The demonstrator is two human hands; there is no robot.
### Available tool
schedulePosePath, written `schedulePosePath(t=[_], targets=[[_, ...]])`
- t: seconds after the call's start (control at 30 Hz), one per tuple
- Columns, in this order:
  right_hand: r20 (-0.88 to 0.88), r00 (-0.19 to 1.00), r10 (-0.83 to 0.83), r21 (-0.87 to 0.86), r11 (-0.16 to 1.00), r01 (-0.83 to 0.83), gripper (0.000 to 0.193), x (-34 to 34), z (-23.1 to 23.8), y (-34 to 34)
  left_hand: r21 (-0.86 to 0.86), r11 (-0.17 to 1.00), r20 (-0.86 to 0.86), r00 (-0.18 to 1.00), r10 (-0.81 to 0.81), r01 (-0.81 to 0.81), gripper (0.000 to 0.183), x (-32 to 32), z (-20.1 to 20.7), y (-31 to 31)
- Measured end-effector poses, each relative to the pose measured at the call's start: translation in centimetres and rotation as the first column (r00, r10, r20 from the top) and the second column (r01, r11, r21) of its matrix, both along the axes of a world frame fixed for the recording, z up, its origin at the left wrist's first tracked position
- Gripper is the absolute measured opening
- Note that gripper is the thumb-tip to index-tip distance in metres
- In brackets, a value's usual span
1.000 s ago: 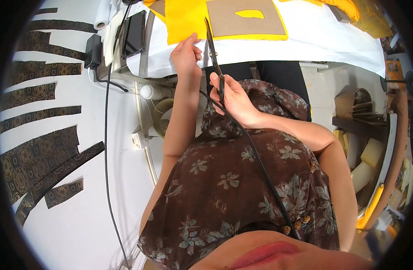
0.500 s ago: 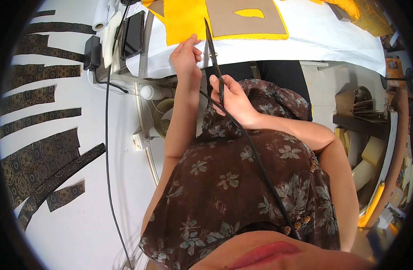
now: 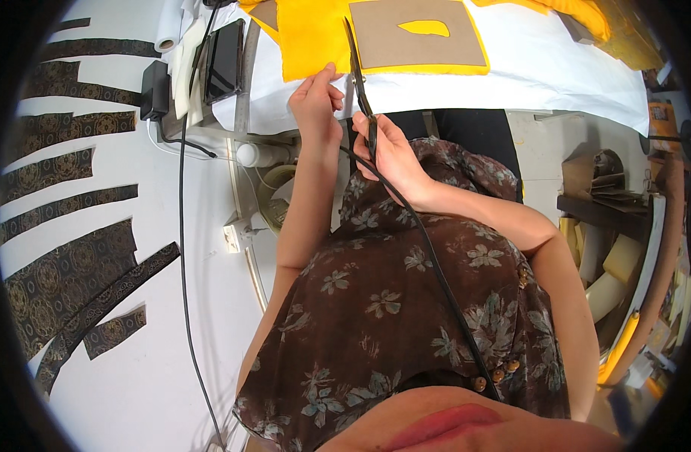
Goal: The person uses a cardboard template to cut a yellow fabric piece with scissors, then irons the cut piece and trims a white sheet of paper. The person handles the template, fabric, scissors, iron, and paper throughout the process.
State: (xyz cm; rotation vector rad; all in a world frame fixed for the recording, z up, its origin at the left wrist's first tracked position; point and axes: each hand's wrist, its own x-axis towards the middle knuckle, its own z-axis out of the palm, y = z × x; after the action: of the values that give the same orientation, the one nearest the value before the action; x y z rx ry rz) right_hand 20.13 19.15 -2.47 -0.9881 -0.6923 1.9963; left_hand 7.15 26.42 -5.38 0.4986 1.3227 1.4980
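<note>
A pair of dark scissors (image 3: 359,84) is in my right hand (image 3: 394,156), whose fingers wrap the handles. The blades point away from me, along the boundary between a plain yellow cloth (image 3: 312,36) and a yellow-edged piece faced with a grey-brown panel (image 3: 387,47). On that panel lies a yellow leaf-like shape (image 3: 424,28). With thumb and forefinger together, my left hand (image 3: 315,102) pinches the near edge of the yellow cloth, just left of the blades. Whether the blades are fully together is hard to see.
White sheeting (image 3: 564,49) covers the worktable. A black phone-like device (image 3: 225,62), a metal ruler (image 3: 247,83) and a black adapter (image 3: 155,89) lie to the left. Dark patterned fabric strips (image 3: 67,203) are spread farther left. A black cable (image 3: 428,248) crosses my body. Shelving stands right.
The scissors' tips have slid a little farther from me along the yellow cloth's edge. The whole view has shifted slightly; my left hand stays at the cloth's near edge.
</note>
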Motion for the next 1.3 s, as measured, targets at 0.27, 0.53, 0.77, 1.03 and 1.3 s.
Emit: schedulePosePath(t=[0.27,0.53,0.77,1.03,1.3], targets=[[0.004,1.000,-0.003,0.033,0.999,0.002,0.040,-0.4,-0.6,0.2,-0.005,1.000,0.029,1.000,-0.002,0.002,0.016,-0.1,0.0,0.0],[-0.010,1.000,-0.007,-0.049,0.999,0.007,0.041,0.0,-0.3,1.1,-0.047,0.999,0.039,0.999,0.008,-0.006,0.016,-0.2,0.2,-0.2],[-0.035,0.999,-0.041,-0.020,0.999,0.040,0.040,-0.2,0.2,2.4,-0.024,1.000,0.025,1.000,0.017,-0.016,0.018,0.0,-0.1,0.0],[-0.064,0.997,-0.052,-0.045,0.998,0.049,0.036,1.6,0.4,4.3,-0.017,1.000,0.024,1.000,0.011,-0.011,0.018,1.8,0.4,0.7],[-0.089,0.994,-0.068,-0.027,0.997,0.065,0.034,1.5,0.8,4.9,-0.029,1.000,0.038,0.999,0.008,-0.006,0.018,2.2,0.5,0.8]])
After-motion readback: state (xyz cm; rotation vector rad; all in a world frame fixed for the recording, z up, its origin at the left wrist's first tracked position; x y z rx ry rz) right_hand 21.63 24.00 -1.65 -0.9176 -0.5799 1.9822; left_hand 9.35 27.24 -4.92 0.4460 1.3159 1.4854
